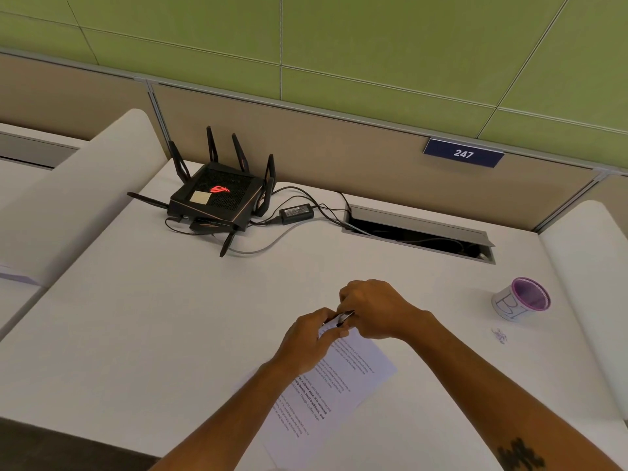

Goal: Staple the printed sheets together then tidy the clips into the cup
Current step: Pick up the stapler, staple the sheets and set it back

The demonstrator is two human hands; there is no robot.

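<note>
The printed sheets (343, 382) lie on the white desk, slanting from near the front edge up to my hands. My left hand (311, 338) pinches their top corner. My right hand (377, 307) is closed over a small dark and silver stapler (344, 316) at that same corner; most of the stapler is hidden by my fingers. A white cup (520, 300) with a purple rim stands upright at the right. A small heap of clips (499, 334) lies on the desk just in front of the cup.
A black router (217, 198) with antennas, its power brick (296, 212) and cables sit at the back left. An open cable slot (418, 232) is cut into the desk behind my hands. White dividers (78, 185) rise on both sides.
</note>
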